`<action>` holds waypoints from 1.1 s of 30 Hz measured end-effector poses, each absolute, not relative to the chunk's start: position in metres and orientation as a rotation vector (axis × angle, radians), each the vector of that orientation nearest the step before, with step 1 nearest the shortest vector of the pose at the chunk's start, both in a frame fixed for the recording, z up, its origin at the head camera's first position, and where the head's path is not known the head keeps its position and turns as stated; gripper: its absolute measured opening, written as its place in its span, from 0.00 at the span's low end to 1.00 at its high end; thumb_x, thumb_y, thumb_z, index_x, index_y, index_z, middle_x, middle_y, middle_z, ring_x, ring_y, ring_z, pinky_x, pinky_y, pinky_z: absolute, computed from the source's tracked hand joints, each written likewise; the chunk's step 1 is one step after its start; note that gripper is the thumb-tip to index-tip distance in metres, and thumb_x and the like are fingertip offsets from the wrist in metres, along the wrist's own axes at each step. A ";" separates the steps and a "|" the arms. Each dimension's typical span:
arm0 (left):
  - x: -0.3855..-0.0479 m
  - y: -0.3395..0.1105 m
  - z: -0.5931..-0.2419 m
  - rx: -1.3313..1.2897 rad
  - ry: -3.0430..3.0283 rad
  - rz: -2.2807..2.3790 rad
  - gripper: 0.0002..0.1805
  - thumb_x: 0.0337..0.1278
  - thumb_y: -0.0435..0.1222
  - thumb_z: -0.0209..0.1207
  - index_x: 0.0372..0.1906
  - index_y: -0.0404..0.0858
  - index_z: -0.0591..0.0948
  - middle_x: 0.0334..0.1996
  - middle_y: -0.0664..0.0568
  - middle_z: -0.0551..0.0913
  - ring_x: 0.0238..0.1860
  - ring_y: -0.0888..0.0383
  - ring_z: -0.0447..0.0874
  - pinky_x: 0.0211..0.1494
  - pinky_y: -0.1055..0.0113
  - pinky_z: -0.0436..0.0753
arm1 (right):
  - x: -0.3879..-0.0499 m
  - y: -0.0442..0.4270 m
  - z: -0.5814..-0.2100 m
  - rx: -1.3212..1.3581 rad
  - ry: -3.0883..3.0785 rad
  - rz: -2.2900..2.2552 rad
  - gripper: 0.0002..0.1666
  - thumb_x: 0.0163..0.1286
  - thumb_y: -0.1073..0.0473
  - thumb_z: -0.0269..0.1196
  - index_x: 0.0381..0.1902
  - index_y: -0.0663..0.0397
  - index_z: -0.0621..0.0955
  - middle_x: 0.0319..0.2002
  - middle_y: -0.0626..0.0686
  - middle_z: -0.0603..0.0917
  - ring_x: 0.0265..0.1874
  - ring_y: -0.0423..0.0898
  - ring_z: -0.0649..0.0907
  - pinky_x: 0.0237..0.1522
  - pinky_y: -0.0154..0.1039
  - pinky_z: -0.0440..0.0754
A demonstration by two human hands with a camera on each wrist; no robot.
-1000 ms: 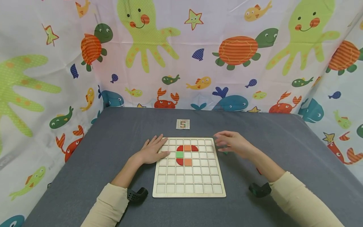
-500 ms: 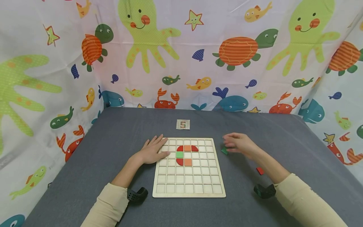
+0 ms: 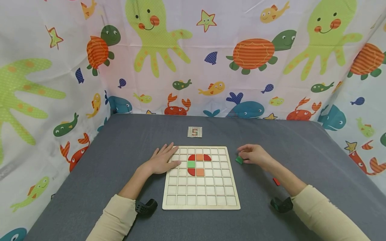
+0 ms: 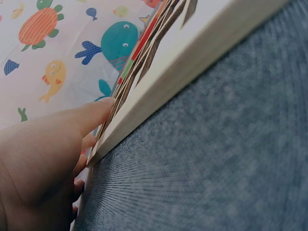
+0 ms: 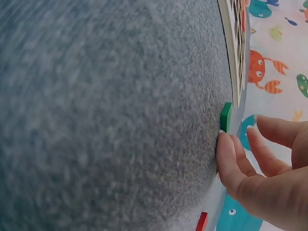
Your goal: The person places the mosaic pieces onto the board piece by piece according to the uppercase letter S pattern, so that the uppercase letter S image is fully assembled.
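A wooden grid board lies on the table with red rounded tiles, orange square tiles and a light green square tile in its cells. My left hand rests spread on the board's left edge, thumb and fingertips over the rim. Just right of the board, my right hand reaches down at a small green tile. In the right wrist view one fingertip is right at the end of the green tile, while the other fingers are bent and apart from it.
A small card with a letter-like pattern on a grid lies behind the board. A red tile lies beside my right forearm. Grey cloth covers the table, and a printed sea-animal curtain surrounds it.
My right hand has moved right, away from the board's edge, and lowered to the green tile, uncovering the red tile near the forearm. The left hand has stayed in place.
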State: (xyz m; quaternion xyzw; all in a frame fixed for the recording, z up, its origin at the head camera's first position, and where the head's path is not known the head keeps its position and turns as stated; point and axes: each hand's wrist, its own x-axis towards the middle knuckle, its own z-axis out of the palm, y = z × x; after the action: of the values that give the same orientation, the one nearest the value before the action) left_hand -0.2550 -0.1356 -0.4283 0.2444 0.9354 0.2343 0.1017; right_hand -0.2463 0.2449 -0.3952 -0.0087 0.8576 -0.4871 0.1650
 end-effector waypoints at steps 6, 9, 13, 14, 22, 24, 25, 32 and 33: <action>-0.255 -0.136 -0.428 0.723 2.760 0.693 0.38 0.68 0.53 0.50 0.74 0.37 0.55 0.74 0.40 0.48 0.73 0.40 0.38 0.69 0.40 0.38 | -0.244 0.243 -0.398 -0.197 2.581 -1.256 0.21 0.65 0.66 0.63 0.54 0.68 0.76 0.46 0.63 0.78 0.38 0.50 0.79 0.41 0.42 0.80; -0.255 -0.136 -0.428 0.726 2.757 0.693 0.38 0.68 0.53 0.50 0.74 0.37 0.55 0.74 0.40 0.48 0.73 0.40 0.38 0.68 0.39 0.37 | -0.243 0.241 -0.400 -0.253 2.628 -1.222 0.20 0.63 0.68 0.65 0.52 0.68 0.77 0.42 0.62 0.79 0.35 0.50 0.78 0.37 0.43 0.79; -0.255 -0.136 -0.428 0.730 2.752 0.692 0.39 0.68 0.53 0.50 0.75 0.38 0.55 0.74 0.40 0.47 0.73 0.40 0.37 0.68 0.39 0.37 | -0.244 0.239 -0.401 -0.300 2.678 -1.181 0.19 0.60 0.70 0.66 0.50 0.69 0.78 0.39 0.60 0.80 0.36 0.52 0.79 0.34 0.42 0.77; -0.255 -0.136 -0.428 0.732 2.750 0.690 0.39 0.68 0.53 0.50 0.75 0.38 0.55 0.74 0.40 0.47 0.73 0.40 0.37 0.68 0.39 0.37 | -0.244 0.238 -0.402 -0.307 2.686 -1.172 0.19 0.60 0.70 0.66 0.49 0.69 0.78 0.38 0.60 0.80 0.37 0.52 0.79 0.34 0.42 0.77; -0.254 -0.135 -0.427 0.740 2.754 0.690 0.38 0.68 0.52 0.50 0.74 0.37 0.55 0.74 0.39 0.47 0.73 0.39 0.38 0.68 0.38 0.38 | -0.245 0.235 -0.403 -0.341 2.745 -1.136 0.18 0.58 0.71 0.68 0.47 0.67 0.80 0.39 0.60 0.80 0.40 0.55 0.80 0.36 0.43 0.80; -0.254 -0.135 -0.427 0.738 2.755 0.689 0.38 0.68 0.52 0.50 0.74 0.37 0.55 0.74 0.39 0.47 0.73 0.39 0.38 0.68 0.38 0.38 | -0.245 0.235 -0.403 -0.357 2.750 -1.138 0.18 0.58 0.72 0.68 0.47 0.66 0.80 0.39 0.59 0.80 0.40 0.55 0.80 0.36 0.43 0.80; -0.254 -0.135 -0.427 0.737 2.756 0.688 0.38 0.68 0.52 0.50 0.74 0.36 0.55 0.74 0.39 0.47 0.73 0.39 0.38 0.68 0.38 0.38 | -0.245 0.235 -0.403 -0.367 2.751 -1.141 0.18 0.57 0.72 0.68 0.47 0.66 0.80 0.39 0.59 0.80 0.40 0.56 0.80 0.36 0.43 0.80; -0.254 -0.135 -0.427 0.727 2.764 0.673 0.39 0.68 0.53 0.50 0.74 0.36 0.55 0.74 0.39 0.48 0.73 0.39 0.38 0.68 0.39 0.39 | -0.244 0.237 -0.404 -0.390 2.749 -1.148 0.18 0.57 0.72 0.68 0.47 0.67 0.80 0.38 0.59 0.79 0.37 0.52 0.79 0.35 0.42 0.79; -0.254 -0.135 -0.427 0.727 2.763 0.675 0.39 0.68 0.53 0.50 0.74 0.37 0.55 0.74 0.39 0.47 0.73 0.39 0.38 0.68 0.39 0.39 | -0.244 0.237 -0.404 -0.386 2.747 -1.151 0.19 0.57 0.72 0.68 0.47 0.66 0.80 0.38 0.58 0.79 0.36 0.51 0.79 0.34 0.42 0.78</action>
State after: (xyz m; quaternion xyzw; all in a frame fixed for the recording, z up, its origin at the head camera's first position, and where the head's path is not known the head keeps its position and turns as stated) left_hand -0.2537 -0.1350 -0.4271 0.2464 0.9362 0.2286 0.1029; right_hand -0.2437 0.2368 -0.4045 -0.1283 0.9125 -0.3824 0.0688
